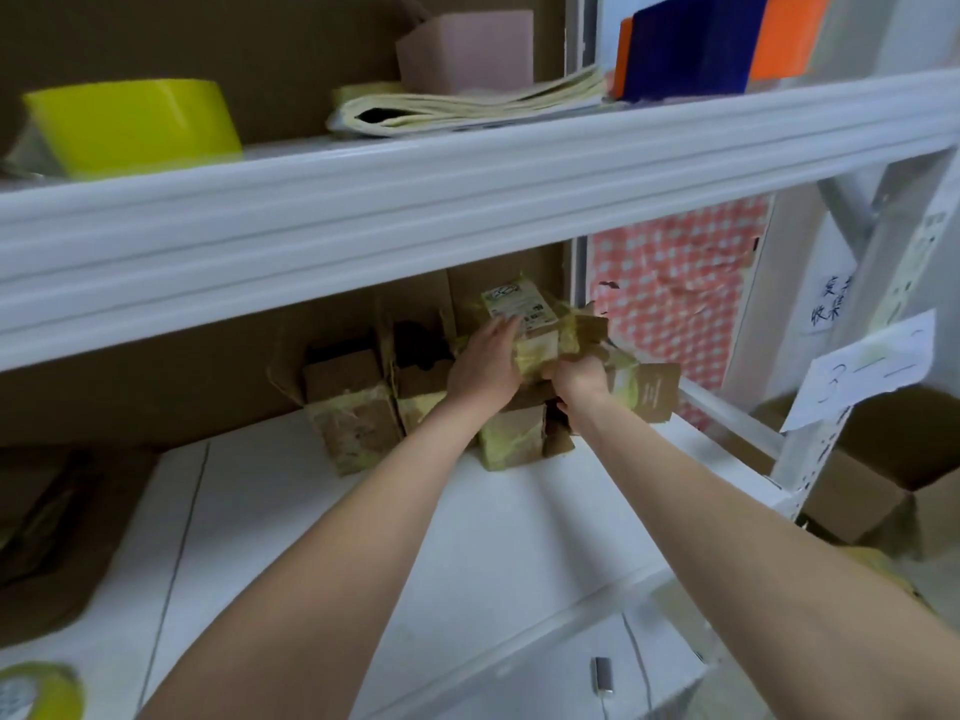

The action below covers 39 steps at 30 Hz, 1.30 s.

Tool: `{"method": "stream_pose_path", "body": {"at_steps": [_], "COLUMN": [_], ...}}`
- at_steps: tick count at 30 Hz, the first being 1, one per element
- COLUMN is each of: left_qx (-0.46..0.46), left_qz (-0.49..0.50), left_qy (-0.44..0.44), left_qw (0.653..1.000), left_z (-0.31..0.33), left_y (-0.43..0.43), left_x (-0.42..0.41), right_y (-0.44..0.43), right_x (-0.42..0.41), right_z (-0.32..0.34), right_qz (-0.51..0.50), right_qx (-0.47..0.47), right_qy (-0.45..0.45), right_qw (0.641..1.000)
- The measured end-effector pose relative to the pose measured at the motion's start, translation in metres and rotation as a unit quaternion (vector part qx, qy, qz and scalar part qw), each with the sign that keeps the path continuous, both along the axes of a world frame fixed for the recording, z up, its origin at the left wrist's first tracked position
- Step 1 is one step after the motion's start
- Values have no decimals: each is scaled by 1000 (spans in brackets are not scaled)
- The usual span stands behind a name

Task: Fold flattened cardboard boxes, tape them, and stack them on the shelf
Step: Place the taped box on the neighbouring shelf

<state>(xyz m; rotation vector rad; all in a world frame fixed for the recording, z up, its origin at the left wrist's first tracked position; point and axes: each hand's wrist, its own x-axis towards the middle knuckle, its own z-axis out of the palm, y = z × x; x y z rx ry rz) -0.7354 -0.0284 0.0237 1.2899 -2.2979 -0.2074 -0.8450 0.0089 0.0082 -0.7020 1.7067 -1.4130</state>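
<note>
Holding taped box (525,318) over white shelf (311,511): left hand (485,363) flat, right hand (579,379) gripping it.

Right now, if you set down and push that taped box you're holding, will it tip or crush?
Likely tippy: the taped box is held tilted over uneven lower boxes. Probably light, being small cardboard. Its crumpled flaps suggest soft walls, so the right hand should squeeze gently.

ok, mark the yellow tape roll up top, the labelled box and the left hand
yellow tape roll (135,124): head view, middle of outer face.
labelled box (522,304): head view, on its white label.
left hand (485,363): head view, back of the hand.
</note>
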Motion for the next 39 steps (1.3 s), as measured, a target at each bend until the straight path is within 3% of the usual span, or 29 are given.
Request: {"method": "stream_pose_path", "body": {"at_steps": [3, 6, 10, 13, 16, 23, 39], "left_qx": [-5, -10, -54, -57, -36, -22, -6], "left_qz": [58, 130, 181, 224, 250, 308, 334], "left_qy": [-37, -89, -158, -189, -203, -231, -218], "left_qw": [998, 987, 969, 954, 946, 923, 917], "left_z": [1, -2, -17, -27, -32, -29, -50], "left_y": [11, 26, 50, 73, 95, 135, 195], "left_x": [8, 21, 45, 64, 84, 142, 372], "right_y": [6, 18, 37, 49, 57, 77, 127], "right_x": [-3, 0, 13, 32, 52, 110, 347], "right_z": [-3, 0, -3, -12, -18, -18, -30], "right_qz": [20, 67, 128, 168, 218, 282, 352], "right_qx": [-8, 17, 24, -23, -28, -61, -79], "right_qy": [85, 230, 468, 571, 604, 621, 627], "right_qw": [996, 971, 874, 803, 766, 729, 691]}}
